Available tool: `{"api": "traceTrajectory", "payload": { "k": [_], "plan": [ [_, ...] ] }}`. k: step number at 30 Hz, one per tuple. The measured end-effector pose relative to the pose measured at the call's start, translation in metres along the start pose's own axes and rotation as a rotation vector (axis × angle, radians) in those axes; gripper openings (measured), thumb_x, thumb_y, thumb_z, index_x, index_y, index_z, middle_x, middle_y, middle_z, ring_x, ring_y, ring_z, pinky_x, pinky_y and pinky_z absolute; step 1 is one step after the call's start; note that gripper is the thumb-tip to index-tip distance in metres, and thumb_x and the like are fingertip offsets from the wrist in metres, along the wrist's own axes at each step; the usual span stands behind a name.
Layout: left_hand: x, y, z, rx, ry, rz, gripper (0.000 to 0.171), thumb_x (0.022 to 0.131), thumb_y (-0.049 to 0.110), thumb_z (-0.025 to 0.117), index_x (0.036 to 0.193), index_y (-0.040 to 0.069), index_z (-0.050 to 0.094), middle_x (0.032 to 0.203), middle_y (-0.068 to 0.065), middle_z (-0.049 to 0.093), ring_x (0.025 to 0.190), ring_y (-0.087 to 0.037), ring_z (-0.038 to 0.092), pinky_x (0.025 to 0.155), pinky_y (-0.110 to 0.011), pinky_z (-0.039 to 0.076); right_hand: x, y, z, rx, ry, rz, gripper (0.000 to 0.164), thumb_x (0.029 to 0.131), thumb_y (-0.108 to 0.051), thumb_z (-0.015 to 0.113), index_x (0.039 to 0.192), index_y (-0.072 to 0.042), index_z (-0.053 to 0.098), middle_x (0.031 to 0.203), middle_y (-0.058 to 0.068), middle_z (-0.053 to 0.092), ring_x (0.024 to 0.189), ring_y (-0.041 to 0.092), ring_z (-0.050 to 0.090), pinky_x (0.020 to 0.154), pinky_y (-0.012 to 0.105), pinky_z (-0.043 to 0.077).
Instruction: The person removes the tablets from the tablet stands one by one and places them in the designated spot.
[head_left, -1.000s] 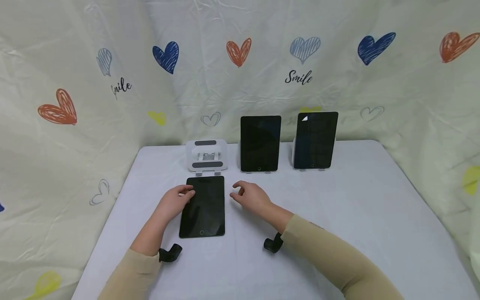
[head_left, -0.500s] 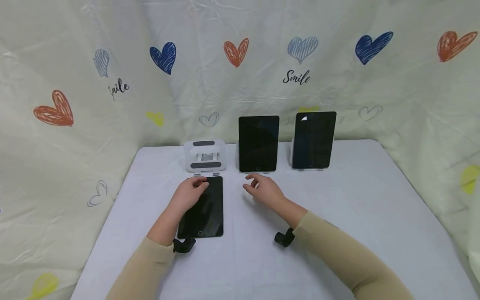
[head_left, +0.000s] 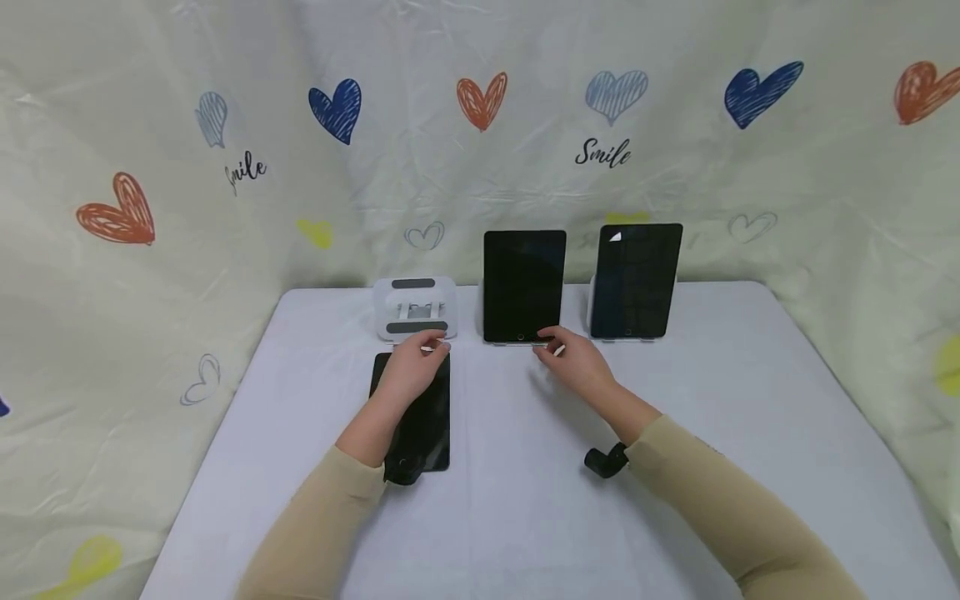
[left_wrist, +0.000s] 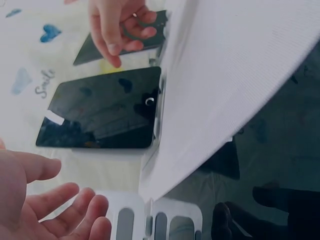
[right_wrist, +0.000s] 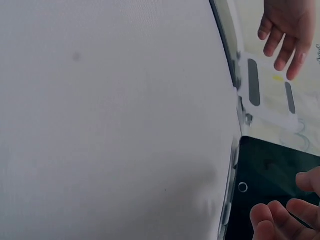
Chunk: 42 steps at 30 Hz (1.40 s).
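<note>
A black tablet (head_left: pixel 435 425) lies flat on the table, screen up, partly covered by my left hand (head_left: pixel 411 367). That hand hovers over its top end, fingers loosely bent and holding nothing, close to the front of a white tablet stand (head_left: pixel 415 310). My right hand (head_left: pixel 579 363) is near the lower right corner of a second tablet (head_left: pixel 522 283), which leans upright on its own stand. In the right wrist view its fingers (right_wrist: pixel 280 220) are relaxed and overlap that tablet's screen (right_wrist: pixel 267 165); nothing is between them. The bare stand (right_wrist: pixel 272 92) shows grey pads there.
A third tablet (head_left: pixel 636 282) leans upright on a stand at the back right. The white-covered table (head_left: pixel 510 517) ends at a patterned cloth backdrop (head_left: pixel 525 175) with hearts. Black wrist cameras (head_left: pixel 606 460) hang below both sleeves.
Both hands have moved forward and to the right, the left across the flat tablet towards the bare stand, the right up to the middle tablet. The tablets have stayed put.
</note>
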<state>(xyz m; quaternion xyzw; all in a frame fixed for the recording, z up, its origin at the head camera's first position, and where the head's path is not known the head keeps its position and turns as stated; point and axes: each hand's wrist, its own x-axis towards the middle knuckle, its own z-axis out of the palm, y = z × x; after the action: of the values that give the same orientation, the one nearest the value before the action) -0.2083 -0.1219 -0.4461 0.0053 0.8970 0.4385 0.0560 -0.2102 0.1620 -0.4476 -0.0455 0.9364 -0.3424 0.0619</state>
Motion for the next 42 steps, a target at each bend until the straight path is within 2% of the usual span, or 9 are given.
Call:
{"api": "traceTrajectory", "payload": {
  "k": [6, 17, 27, 34, 42],
  "plan": [
    [0.010, 0.008, 0.011, -0.044, 0.035, 0.026, 0.037, 0.100, 0.033, 0.058, 0.133, 0.015, 0.063, 0.117, -0.003, 0.065, 0.107, -0.023, 0.061, 0.085, -0.039, 0.054, 0.000, 0.011, -0.013, 0.011, 0.061, -0.001, 0.043, 0.099, -0.033, 0.060, 0.136, -0.011, 0.056, 0.108, 0.009, 0.066, 0.092, 0.025, 0.062, 0.068, 0.033, 0.049],
    [0.027, 0.017, 0.025, -0.089, 0.068, 0.016, 0.040, 0.100, 0.035, 0.059, 0.134, 0.017, 0.061, 0.116, -0.001, 0.064, 0.104, -0.021, 0.060, 0.082, -0.039, 0.053, 0.009, 0.021, -0.023, 0.043, 0.142, 0.001, 0.042, 0.099, -0.032, 0.060, 0.137, -0.011, 0.057, 0.105, 0.010, 0.064, 0.094, 0.027, 0.061, 0.071, 0.037, 0.049],
    [0.046, 0.026, 0.036, -0.135, 0.110, 0.026, 0.043, 0.100, 0.032, 0.058, 0.140, 0.017, 0.056, 0.118, -0.001, 0.063, 0.102, -0.021, 0.060, 0.081, -0.038, 0.054, 0.027, 0.013, -0.029, 0.107, 0.191, 0.019, 0.052, 0.100, -0.032, 0.059, 0.146, -0.011, 0.047, 0.110, 0.012, 0.062, 0.100, 0.029, 0.059, 0.075, 0.040, 0.050],
    [0.062, 0.041, 0.041, -0.161, 0.133, 0.040, 0.045, 0.100, 0.031, 0.058, 0.142, 0.015, 0.054, 0.120, -0.002, 0.061, 0.104, -0.021, 0.060, 0.085, -0.038, 0.053, 0.041, 0.006, -0.035, 0.174, 0.214, 0.058, 0.056, 0.101, -0.031, 0.058, 0.150, -0.012, 0.040, 0.113, 0.013, 0.058, 0.103, 0.030, 0.058, 0.078, 0.041, 0.050],
    [0.072, 0.052, 0.046, -0.165, 0.123, 0.060, 0.049, 0.100, 0.029, 0.057, 0.145, 0.012, 0.050, 0.125, -0.005, 0.058, 0.103, -0.020, 0.061, 0.082, -0.038, 0.053, 0.054, 0.007, -0.036, 0.202, 0.241, 0.065, 0.058, 0.101, -0.030, 0.057, 0.153, -0.013, 0.039, 0.113, 0.014, 0.058, 0.102, 0.031, 0.058, 0.076, 0.040, 0.047]
  ]
}}
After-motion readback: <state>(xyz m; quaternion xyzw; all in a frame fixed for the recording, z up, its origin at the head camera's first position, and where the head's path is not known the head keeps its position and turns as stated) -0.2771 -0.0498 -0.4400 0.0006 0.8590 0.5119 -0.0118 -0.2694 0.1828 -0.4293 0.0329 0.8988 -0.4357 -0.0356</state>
